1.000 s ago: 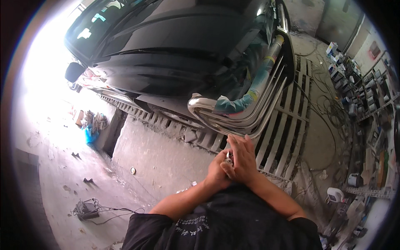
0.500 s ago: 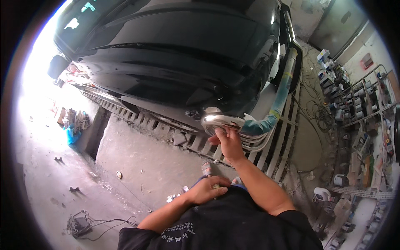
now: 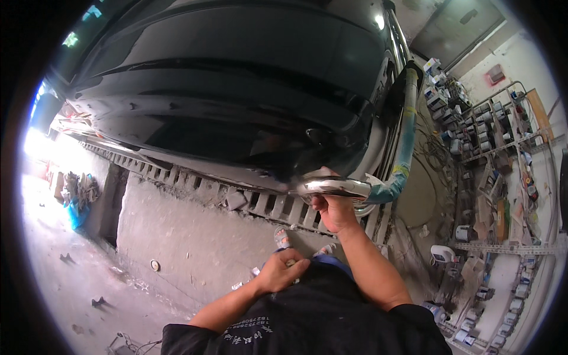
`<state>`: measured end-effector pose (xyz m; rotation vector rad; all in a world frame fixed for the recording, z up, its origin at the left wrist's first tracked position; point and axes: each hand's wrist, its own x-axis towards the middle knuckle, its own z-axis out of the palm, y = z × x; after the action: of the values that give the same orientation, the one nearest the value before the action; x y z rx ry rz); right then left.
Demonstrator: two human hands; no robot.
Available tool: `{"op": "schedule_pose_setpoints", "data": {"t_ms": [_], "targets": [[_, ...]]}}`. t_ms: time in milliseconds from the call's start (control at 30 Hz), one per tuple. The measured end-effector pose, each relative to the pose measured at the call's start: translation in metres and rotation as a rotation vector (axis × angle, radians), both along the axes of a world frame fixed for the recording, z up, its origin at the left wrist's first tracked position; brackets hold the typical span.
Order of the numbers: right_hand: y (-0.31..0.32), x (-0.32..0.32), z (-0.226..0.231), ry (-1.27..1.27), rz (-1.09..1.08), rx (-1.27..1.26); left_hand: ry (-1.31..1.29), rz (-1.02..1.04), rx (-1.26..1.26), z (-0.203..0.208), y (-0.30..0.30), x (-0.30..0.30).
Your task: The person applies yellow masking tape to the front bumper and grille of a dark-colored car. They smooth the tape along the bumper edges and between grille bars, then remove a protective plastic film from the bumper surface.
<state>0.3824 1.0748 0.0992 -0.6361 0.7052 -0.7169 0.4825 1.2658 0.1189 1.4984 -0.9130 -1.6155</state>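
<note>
My right hand (image 3: pixel 338 213) is wrapped around the rounded end of a chrome bumper bar (image 3: pixel 337 187). The thumb side is below the bar, and a fingertip shows over its top edge; the other fingers are partly hidden behind the metal. Beyond this bare end, the bar is covered in teal film (image 3: pixel 404 145) with yellow tape. It runs along the end of a glossy black car (image 3: pixel 236 89). Close to my waist, my left hand (image 3: pixel 278 272) is closed around something small and pale, too little of which shows to name.
A slotted floor grating (image 3: pixel 260 204) runs under the car's edge. On the right, a metal rack (image 3: pixel 503 248) holds several cans. Hoses (image 3: pixel 435 155) lie on the floor beside it. At the left stands a blue bag (image 3: pixel 77 214) of scraps; a roll of tape (image 3: pixel 155 265) lies on the concrete.
My right hand has gone from touching the bar's underside to wrapping around its end. My left hand has curled more tightly near my waist. The whole view has shifted.
</note>
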Motion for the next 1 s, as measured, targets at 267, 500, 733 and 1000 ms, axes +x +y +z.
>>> {"op": "schedule_pose_setpoints", "data": {"t_ms": [267, 500, 733, 1000], "targets": [[0.014, -0.001, -0.005, -0.139, -0.171, 0.026, 0.182, 0.258, 0.010, -0.014, -0.006, 0.010], [0.070, -0.062, 0.008, 0.159, 0.180, -0.098, 0.338, 0.329, -0.054, -0.027, -0.029, 0.016], [0.092, -0.068, 0.033, 0.743, 0.236, -0.604, 0.363, 0.187, -0.058, -0.017, -0.058, -0.013], [0.093, -0.090, 0.057, 0.895, 0.098, -1.492, 0.925, 0.380, 0.015, -0.010, -0.077, -0.063]]}}
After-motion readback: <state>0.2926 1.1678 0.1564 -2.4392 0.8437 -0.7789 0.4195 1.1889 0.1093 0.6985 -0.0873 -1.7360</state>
